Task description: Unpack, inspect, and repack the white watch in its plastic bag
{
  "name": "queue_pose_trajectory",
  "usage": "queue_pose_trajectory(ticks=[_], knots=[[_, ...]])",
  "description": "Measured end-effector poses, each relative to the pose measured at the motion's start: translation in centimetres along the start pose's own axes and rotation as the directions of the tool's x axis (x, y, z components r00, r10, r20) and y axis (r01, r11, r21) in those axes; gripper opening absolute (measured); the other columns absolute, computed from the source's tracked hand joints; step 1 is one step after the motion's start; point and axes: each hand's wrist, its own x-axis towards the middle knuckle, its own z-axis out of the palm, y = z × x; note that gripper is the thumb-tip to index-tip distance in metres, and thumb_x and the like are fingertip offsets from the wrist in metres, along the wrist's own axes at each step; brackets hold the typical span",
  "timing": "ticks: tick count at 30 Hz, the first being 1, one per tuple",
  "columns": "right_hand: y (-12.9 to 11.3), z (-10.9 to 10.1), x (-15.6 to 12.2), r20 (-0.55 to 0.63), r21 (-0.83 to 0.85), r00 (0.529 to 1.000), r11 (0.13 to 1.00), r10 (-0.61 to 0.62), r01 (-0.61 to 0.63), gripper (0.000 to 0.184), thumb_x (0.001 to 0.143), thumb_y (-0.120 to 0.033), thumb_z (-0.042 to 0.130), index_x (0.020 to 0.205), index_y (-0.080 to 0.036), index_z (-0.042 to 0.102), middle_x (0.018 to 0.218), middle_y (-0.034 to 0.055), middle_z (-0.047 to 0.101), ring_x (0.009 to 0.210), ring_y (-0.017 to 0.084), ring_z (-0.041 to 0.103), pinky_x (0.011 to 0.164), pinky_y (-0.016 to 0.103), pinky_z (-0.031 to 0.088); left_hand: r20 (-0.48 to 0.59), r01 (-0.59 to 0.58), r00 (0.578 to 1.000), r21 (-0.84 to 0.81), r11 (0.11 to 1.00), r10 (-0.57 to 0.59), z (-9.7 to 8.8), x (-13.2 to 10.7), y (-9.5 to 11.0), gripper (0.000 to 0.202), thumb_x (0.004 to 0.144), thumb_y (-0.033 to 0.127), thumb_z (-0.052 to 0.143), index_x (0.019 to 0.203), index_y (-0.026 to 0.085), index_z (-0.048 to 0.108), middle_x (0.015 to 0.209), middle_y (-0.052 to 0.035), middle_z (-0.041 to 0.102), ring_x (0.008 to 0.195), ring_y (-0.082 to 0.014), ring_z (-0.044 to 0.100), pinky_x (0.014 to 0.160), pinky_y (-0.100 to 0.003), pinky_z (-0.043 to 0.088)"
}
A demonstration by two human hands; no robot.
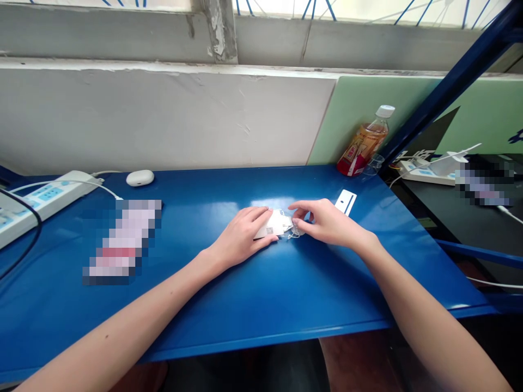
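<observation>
Slippage is my main worry: the white tag lies on the glossy blue surface near the middle, a little toward the far edge. It is held only by the left hand, whose grip is open, with flat fingers laid over the tag's left part and not curled round it. If that pressure lets up, I judge the tag could skid. The right hand has its grip closed, thumb and forefinger pinched at the tag's right edge on a small clear piece, as far as I can tell. That piece is tiny and could pop out of the pinch and get lost against the glare. The white strip sits just beyond the right knuckles, so a sideways sweep could knock it. The tea bottle leans at the back right corner with a clear cup beside it, well apart from the hands, so I rate that risk low. Hard to read: the left fingers hide much of the tag, and its print is too small apart from a code-like square. I cannot tell whether the clear piece is a chain, a loop or film. A blurred patch covers something at left. The power strip is cut off at the frame edge, and the earbud case sits by the wall.
</observation>
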Motion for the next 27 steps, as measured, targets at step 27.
queue_pose_trajectory(ticks=[27], knots=[[0.2,-0.5,0.0,-0.09,-0.197,0.996,0.98,-0.011,-0.007,0.038,0.092,-0.02,0.047,0.123,-0.012,0.068,0.116,0.0137,0.075,0.114,0.031,0.066,0.094,0.042,0.05,0.276,0.003,0.96,0.172,0.985,-0.051,-0.7,-0.3,0.5,0.066,0.104,0.052,0.037,0.155,0.011,0.031,0.16,-0.0174,0.032,0.15,-0.037,0.023,0.118,-0.057,0.023]])
